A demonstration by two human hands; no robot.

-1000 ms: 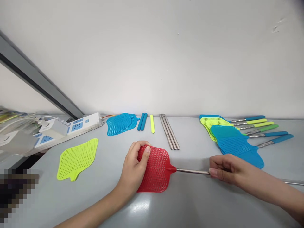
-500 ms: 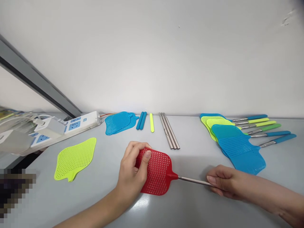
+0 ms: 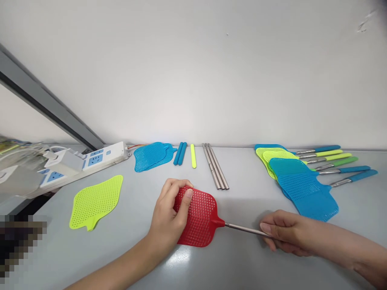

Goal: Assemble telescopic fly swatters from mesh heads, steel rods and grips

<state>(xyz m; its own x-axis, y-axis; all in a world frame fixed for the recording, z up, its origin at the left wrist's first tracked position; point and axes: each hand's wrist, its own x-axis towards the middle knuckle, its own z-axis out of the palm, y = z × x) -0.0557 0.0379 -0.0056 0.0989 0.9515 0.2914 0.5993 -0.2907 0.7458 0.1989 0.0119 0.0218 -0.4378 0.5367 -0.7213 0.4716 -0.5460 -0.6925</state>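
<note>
Red swatter (image 3: 201, 219) in curled left hand (image 3: 168, 213)

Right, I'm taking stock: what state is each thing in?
Red perforated plastic head: in left hand's grip.
Slim silver metal rod: joined to that head, in right hand's grip.
Lime perforated plastic head: loose, flat.
Blue perforated plastic heads: loose, overlapping.
Blue plastic handles: loose, adjacent.
Lime plastic handle: loose.
Silver metal rods: loose, bunched.
Multicoloured plastic-and-metal swatters: assembled, overlapping.
White plastic power strip: partly occupied.
</note>
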